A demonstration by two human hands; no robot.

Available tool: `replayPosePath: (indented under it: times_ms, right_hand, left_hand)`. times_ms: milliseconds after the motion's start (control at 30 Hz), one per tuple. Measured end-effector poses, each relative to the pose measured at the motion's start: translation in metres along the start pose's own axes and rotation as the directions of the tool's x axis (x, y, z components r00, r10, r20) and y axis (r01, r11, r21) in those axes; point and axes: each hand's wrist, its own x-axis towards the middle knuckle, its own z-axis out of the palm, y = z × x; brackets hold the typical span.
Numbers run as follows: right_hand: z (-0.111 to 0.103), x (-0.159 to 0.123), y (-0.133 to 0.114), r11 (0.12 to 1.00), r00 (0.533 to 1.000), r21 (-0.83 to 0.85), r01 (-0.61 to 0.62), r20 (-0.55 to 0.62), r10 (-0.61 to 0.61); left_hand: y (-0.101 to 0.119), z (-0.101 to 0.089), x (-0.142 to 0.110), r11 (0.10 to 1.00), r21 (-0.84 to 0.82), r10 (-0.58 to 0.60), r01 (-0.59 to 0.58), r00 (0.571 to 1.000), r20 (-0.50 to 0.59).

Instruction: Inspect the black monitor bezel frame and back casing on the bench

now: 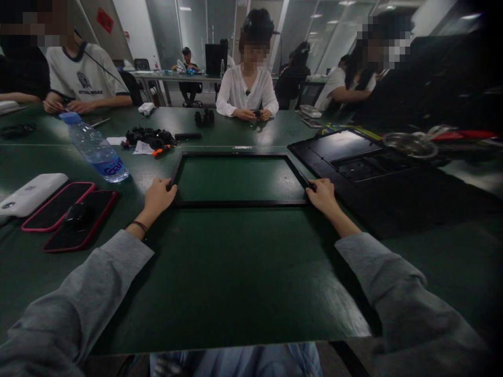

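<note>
A thin black rectangular frame (239, 204) with an open middle is held over the green table (243, 272), whose top shows through it. My left hand (160, 195) grips its left side near the front corner, fingers closed around the edge. On the opposite side my right hand (323, 195) is closed on the right edge in the same way. Whether the frame touches the table I cannot tell. To the right of my right hand lies a large black panel (416, 193) with a recessed section.
Left of my left hand are a tilted-looking water bottle (96, 149), a white device (33, 193) and two red-edged phones (84, 220). Black parts (147, 137) lie farther back. A metal bowl-like item (411, 145) rests behind the panel. Across the table sits a person in white (248, 91).
</note>
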Motion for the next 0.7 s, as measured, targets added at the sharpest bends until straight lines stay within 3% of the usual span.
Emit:
replayPosePath:
  times_ms: [133,700]
  right_hand:
    - [-0.0047,-0.0004,-0.0063,0.995,0.994,0.029,-0.096,0.057,0.094]
    - [-0.0040,-0.0004,-0.0061,0.993,0.993,0.044,-0.109,0.049,0.107]
  left_hand:
    - [-0.0006,0.0008,0.0007,1.000,0.003,0.003,-0.003,1.000,0.003]
    - [0.0021,-0.0018,-0.0015,1.000,0.002,-0.003,0.003,1.000,0.005]
